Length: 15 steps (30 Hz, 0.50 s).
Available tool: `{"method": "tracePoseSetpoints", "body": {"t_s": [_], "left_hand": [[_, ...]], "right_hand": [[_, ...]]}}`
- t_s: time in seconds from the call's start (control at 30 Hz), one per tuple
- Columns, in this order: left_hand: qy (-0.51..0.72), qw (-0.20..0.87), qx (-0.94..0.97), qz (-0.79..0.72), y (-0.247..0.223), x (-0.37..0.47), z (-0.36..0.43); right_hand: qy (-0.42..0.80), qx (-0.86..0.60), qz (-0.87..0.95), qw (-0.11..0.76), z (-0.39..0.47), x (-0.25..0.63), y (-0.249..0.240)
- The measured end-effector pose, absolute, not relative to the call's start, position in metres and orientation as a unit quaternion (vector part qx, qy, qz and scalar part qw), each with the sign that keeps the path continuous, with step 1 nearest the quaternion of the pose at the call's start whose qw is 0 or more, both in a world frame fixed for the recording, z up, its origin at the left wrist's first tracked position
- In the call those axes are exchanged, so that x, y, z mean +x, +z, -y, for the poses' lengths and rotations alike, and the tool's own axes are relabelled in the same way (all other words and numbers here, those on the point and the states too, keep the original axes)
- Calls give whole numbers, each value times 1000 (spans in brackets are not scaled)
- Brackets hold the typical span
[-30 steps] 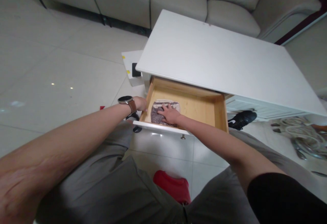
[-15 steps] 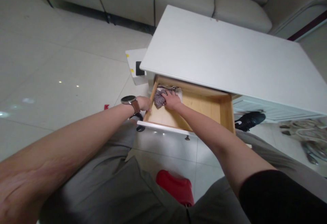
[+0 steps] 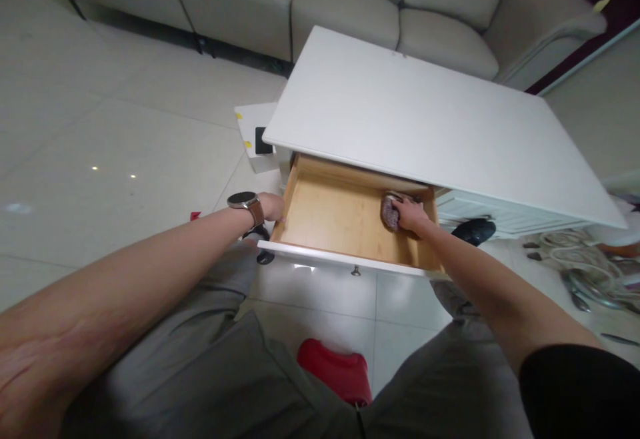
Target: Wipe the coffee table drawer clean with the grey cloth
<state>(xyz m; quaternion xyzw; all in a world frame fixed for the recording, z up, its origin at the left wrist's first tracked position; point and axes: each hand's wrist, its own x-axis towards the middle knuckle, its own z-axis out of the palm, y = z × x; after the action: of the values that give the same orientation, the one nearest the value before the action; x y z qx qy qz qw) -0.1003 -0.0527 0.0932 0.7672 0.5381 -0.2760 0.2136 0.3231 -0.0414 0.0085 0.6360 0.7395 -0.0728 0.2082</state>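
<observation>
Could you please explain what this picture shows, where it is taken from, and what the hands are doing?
There is no machine here: a person wears a camera on the head, looking down at their own arms and lap. The left hand, with a watch on its wrist, rests at the left side of an open wooden drawer in a white table. The right hand presses a bunched purplish cloth onto the drawer bottom near the back right corner. A beige sofa stands behind, and something red lies on the tiled floor between the knees.

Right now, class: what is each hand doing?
Left hand: closed on the drawer's left side wall.
Right hand: closed on a bunched cloth in the drawer's back right corner.
</observation>
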Motion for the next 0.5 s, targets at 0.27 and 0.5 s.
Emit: {"method": "tracePoseSetpoints", "body": {"t_s": [0.27, 0.5], "left_hand": [[-331, 193, 747, -544, 109, -88, 57], [-327, 209, 748, -538, 90, -97, 50]], "right_hand": [[12, 603, -780, 166, 70, 342, 74], [27, 678, -707, 199, 70, 379, 53]]}}
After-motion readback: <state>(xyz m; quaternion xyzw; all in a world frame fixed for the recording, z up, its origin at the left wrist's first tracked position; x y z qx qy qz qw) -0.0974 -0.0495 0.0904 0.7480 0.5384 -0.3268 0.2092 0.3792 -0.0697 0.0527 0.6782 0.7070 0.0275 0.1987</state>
